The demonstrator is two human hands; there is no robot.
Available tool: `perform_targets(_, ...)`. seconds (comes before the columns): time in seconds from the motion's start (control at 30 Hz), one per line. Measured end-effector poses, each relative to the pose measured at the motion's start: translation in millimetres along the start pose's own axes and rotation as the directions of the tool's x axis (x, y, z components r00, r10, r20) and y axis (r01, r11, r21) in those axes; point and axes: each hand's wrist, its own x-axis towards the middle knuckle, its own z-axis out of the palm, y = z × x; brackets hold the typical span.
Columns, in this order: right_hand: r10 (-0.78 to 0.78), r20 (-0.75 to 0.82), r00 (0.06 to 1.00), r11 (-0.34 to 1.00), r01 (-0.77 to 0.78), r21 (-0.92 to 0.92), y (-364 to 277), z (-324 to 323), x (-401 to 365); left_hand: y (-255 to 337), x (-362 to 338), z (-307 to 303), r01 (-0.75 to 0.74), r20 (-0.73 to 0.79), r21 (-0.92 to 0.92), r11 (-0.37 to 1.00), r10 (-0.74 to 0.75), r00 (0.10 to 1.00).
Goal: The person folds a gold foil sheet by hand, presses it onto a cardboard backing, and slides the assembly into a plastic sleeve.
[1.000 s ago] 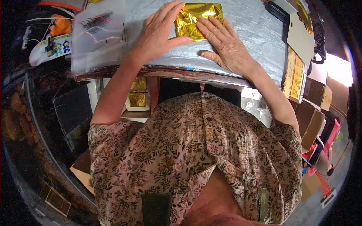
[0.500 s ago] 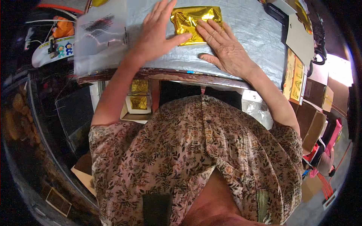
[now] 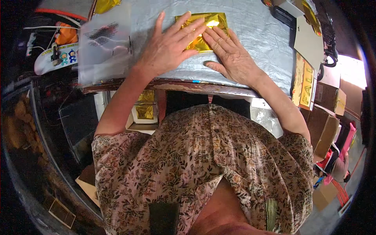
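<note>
A shiny gold foil packet lies flat on the table, which has a silvery covering. My left hand rests across the packet's left side with its fingers spread, and they hide part of the foil. On the packet's lower right part lie the fingertips of my right hand, its fingers stretched out and its thumb apart on the covering. The two hands' fingertips are close together over the foil.
Clear plastic sheets lie at the table's left, with gold foil behind them. A white card and a yellow box stand at the right edge. Below the table, a box holds gold packets.
My left hand has moved right, and its fingers now spread over the packet. My right hand has shifted slightly left, its fingers still on the foil.
</note>
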Motion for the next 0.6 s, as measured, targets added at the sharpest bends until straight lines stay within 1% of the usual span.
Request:
perform_targets(0.03,0.002,0.013,1.0,1.0,-0.001,-0.009,-0.2,-0.6,-0.2,0.2,-2.6,1.1,-0.026,0.109,0.011,1.0,0.025,0.994)
perform_targets(0.07,0.001,0.025,1.0,1.0,-0.001,-0.019,-0.2,-1.4,0.8,-1.2,-4.7,2.5,-0.023,0.108,0.016,1.0,0.021,0.994)
perform_targets(0.13,-0.003,0.024,1.0,1.0,0.004,-0.018,0.1,-1.4,2.3,-4.7,-7.0,7.0,-0.032,0.138,0.081,0.996,0.021,0.99)
perform_targets(0.2,-0.001,0.029,1.0,1.0,0.001,-0.017,-2.6,-3.5,0.7,-5.8,-7.9,9.7,-0.038,0.123,0.062,0.997,0.03,0.992)
perform_targets(0.27,-0.016,-0.042,0.999,0.99,0.01,-0.144,-8.3,-8.5,2.4,-7.1,-7.4,9.2,-0.038,0.101,0.052,0.998,0.032,0.994)
perform_targets(0.3,-0.026,-0.044,0.999,0.989,0.019,-0.148,-10.8,-10.0,2.9,-7.3,-6.7,7.9,-0.035,0.126,0.049,0.998,0.029,0.992)
perform_targets(0.33,-0.057,-0.086,0.995,0.992,0.047,-0.114,-14.4,-10.2,2.4,-7.0,-7.1,7.1,-0.029,0.153,0.045,0.999,0.022,0.988)
perform_targets(0.37,-0.088,-0.128,0.988,0.994,0.079,-0.08,-17.2,-9.9,2.6,-7.0,-7.8,7.3,-0.019,0.148,0.051,0.999,0.011,0.989)
perform_targets(0.4,-0.101,-0.127,0.987,0.992,0.091,-0.083,-18.5,-9.0,3.4,-7.2,-8.2,8.7,-0.019,0.13,0.029,0.999,0.015,0.991)
perform_targets(0.47,-0.083,-0.17,0.982,0.996,0.086,0.006,-18.1,-6.6,3.8,-6.6,-8.5,11.6,-0.013,0.108,0.014,1.0,0.011,0.994)
perform_targets(0.53,-0.088,-0.219,0.972,0.99,0.109,0.086,-18.7,-9.7,9.4,-5.5,-10.1,10.5,0.041,0.081,-0.128,0.991,-0.031,0.996)
perform_targets(0.57,-0.095,-0.215,0.972,0.989,0.116,0.087,-19.0,-9.5,9.3,-5.1,-9.9,9.6,0.049,0.08,-0.127,0.991,-0.039,0.996)
perform_targets(0.6,-0.08,-0.214,0.974,0.988,0.105,0.111,-18.4,-9.1,9.0,-4.9,-5.6,3.7,0.121,0.028,-0.191,0.974,-0.118,0.993)
